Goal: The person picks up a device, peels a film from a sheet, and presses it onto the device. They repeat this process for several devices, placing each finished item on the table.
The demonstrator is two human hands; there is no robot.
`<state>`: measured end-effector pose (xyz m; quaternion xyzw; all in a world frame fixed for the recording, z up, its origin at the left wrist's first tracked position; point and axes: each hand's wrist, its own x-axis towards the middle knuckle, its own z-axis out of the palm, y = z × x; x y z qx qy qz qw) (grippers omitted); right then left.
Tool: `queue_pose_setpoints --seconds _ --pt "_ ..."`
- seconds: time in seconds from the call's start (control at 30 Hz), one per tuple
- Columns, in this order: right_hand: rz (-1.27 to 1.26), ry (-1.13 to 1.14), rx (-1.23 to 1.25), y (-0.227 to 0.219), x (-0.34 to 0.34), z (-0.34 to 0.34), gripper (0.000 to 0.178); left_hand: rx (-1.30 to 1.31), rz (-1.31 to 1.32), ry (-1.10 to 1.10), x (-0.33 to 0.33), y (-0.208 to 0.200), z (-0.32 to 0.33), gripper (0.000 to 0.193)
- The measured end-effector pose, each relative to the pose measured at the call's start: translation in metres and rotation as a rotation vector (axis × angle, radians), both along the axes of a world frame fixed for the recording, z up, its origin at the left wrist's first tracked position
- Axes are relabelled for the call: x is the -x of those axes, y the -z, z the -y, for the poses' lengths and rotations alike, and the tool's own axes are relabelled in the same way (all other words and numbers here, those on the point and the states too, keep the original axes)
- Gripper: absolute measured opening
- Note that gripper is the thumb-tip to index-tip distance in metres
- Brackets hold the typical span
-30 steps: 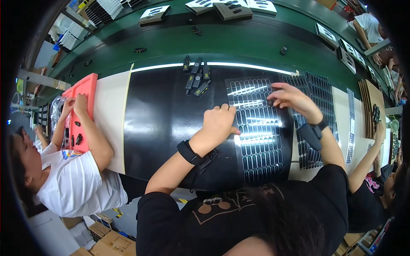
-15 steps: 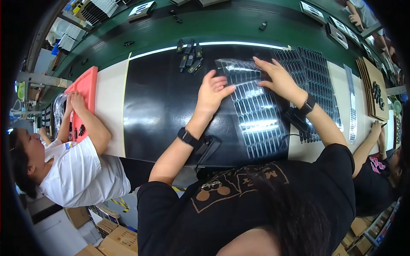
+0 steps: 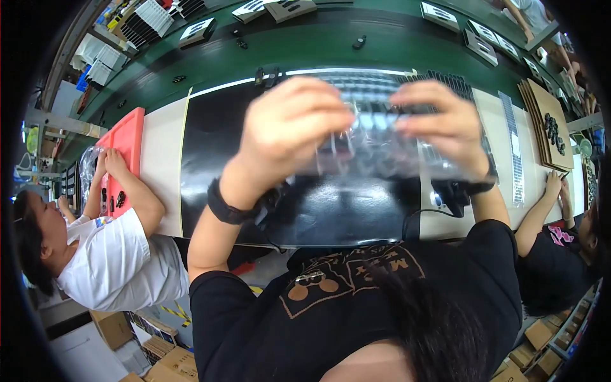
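Observation:
My left hand [image 3: 283, 124] and my right hand [image 3: 445, 127] are raised over the black mat [image 3: 305, 213]. Between them they grip a clear plastic sheet [image 3: 369, 143], one edge pinched in each hand. It has rows of oblong shapes, and its near part is smeared by motion. A black strap circles each wrist. Small black devices [image 3: 270, 76] lie at the mat's far edge, partly hidden behind my left hand. More patterned sheets [image 3: 457, 84] lie beyond my right hand, which covers much of them.
A green conveyor [image 3: 312, 48] runs across the far side, carrying open boxes [image 3: 289, 9] and small black devices. At left, a person in white works at a red tray [image 3: 130, 137]. At right, another person's hand is near stacked cardboard [image 3: 538, 130]. A narrow patterned strip [image 3: 511, 146] lies alongside.
Both hands have lifted the clear sheet off the mat, up toward me, and closed on its edges. Boxes and devices on the conveyor have shifted left.

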<state>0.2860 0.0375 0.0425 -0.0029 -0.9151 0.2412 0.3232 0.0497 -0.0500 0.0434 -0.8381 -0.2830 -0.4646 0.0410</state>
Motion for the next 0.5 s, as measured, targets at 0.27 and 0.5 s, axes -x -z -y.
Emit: queue_pose_setpoints --seconds 0.27,0.5 --pt "0.372 0.212 0.339 0.120 -0.012 0.016 0.015 0.846 0.093 -0.165 -0.013 0.136 0.035 0.009" --pt "0.535 0.530 0.564 0.117 0.004 0.037 0.023 1.092 0.239 -0.544 -0.021 0.136 0.023 0.026"
